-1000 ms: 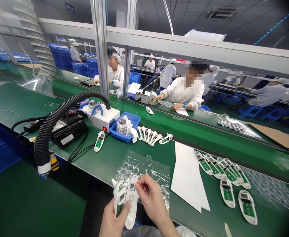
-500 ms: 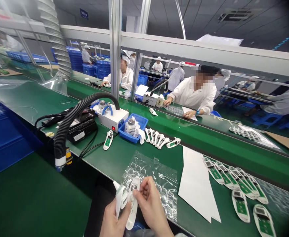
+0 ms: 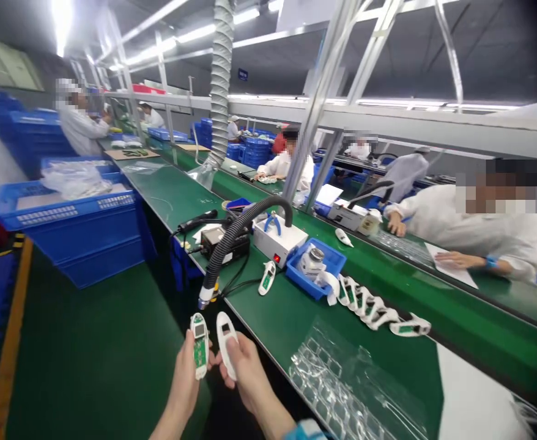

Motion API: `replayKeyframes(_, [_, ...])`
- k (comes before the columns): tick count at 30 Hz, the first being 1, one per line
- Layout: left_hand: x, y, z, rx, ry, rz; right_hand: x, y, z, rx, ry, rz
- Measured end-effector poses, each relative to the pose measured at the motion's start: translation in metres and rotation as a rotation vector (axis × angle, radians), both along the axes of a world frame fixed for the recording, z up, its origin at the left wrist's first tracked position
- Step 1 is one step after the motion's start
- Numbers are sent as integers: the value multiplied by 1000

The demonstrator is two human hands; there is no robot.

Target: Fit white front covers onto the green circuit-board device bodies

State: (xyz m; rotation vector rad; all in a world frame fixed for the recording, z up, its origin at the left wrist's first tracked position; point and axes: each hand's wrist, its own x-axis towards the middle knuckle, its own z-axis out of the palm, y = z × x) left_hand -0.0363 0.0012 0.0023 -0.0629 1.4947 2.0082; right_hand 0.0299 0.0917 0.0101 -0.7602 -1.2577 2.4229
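Observation:
My left hand (image 3: 185, 373) is closed round a white thermometer half (image 3: 200, 347); its green circuit board and small grey display face up. In my right hand (image 3: 245, 366) is a white cover half (image 3: 225, 342) with a rectangular window, held upright with the thumb across its face. The two halves are side by side with a small gap, beyond the bench's front edge. Just above them hangs the nozzle of a black corrugated hose (image 3: 211, 278). The fingers behind each half are partly hidden.
On the green bench (image 3: 250, 311) lie a clear plastic sheet (image 3: 337, 379), a blue tray (image 3: 317, 293) with a metal-capped bottle, a white box (image 3: 277, 241) and a row of open thermometer housings (image 3: 364, 305). Blue crates (image 3: 98, 244) stand left. A co-worker (image 3: 474, 226) sits opposite.
The view has swung left. Both hands have moved left off the bench edge toward the hose nozzle. The left half now shows its circuit board, and the cover's outer face has turned toward me.

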Motion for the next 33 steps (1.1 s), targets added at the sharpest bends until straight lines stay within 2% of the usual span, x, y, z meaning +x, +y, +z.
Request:
replayKeyframes(3, [-40, -16, -6, -11, -46, 183, -61, -20, -1, -129, -37, 108])
replayKeyframes(6, [-54, -23, -10, -18, -80, 276, -88, -34, -5, -157, -57, 129])
replayKeyframes(10, [-43, -12, -11, 8, -82, 239, -73, -31, -12, -152, -58, 55])
replayKeyframes(14, [-31, 1, -10, 30, -87, 178, -55, -21, -9, -129, -40, -11])
replayKeyframes(18, [-32, -3, -10, 29, -96, 209, -60, -26, -4, -138, -73, 13])
replayKeyframes(23, [-27, -14, -12, 19, -125, 265, -61, -38, -9, -117, -118, 36])
replayKeyframes(29, [-18, 6, -13, 53, -122, 165, -39, -21, -12, -67, -85, -16])
replayKeyframes(33, [-26, 14, -18, 46, -133, 178, -48, -10, -15, -23, -96, 19])
